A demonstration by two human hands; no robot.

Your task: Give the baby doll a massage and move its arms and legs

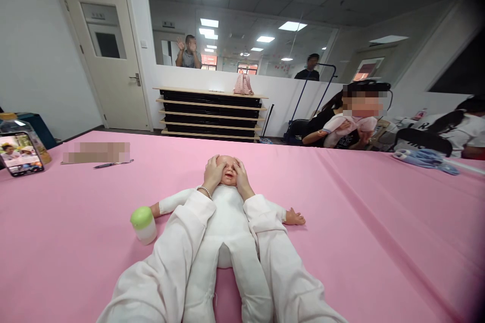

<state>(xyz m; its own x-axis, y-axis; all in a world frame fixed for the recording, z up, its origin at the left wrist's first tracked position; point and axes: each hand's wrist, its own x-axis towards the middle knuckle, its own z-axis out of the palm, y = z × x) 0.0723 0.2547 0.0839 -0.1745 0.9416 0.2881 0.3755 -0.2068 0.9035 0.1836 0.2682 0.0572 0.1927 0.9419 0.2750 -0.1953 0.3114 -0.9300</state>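
Observation:
A baby doll (227, 214) with a white cloth body lies on its back, arms spread to the sides. My left hand (213, 170), with a beaded bracelet at the wrist, is cupped round the left side of the doll's head. Against the other side of the head, my right hand (243, 176) curves in the same way, fingers by the brow and temple. The doll's mouth shows between my hands, while its ears are hidden. Beside its arm on the left stands a small jar (145, 227) with a green lid.
The doll lies on a pink-covered table (359, 242). A phone (21, 154), a bottle (36, 136) and a pen (112, 164) are at the left. Blue cloth (424, 159) lies far right. Past the table, a seated person (329, 123) holds another doll.

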